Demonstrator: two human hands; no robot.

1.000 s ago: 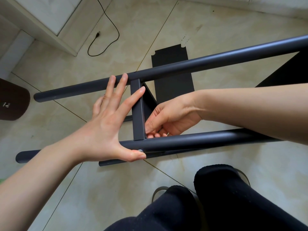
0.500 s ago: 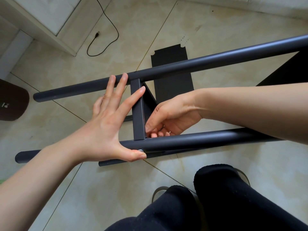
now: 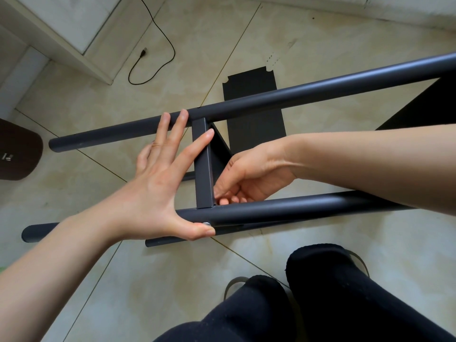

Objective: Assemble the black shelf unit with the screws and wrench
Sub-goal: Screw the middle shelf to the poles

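floor [image 3: 320, 45] – beige tiles | black cable [image 3: 158, 45] | cabinet [image 3: 74, 28] – white

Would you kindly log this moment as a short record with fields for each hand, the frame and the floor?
left hand: left hand spread open, thumb pressing the silver screw head on the near black round metal tube
right hand: right hand curled at the joint beside the black square crossbar; what it holds is hidden
frame: crossbar spans near tube and far black tube
floor: flat black panel, black cable
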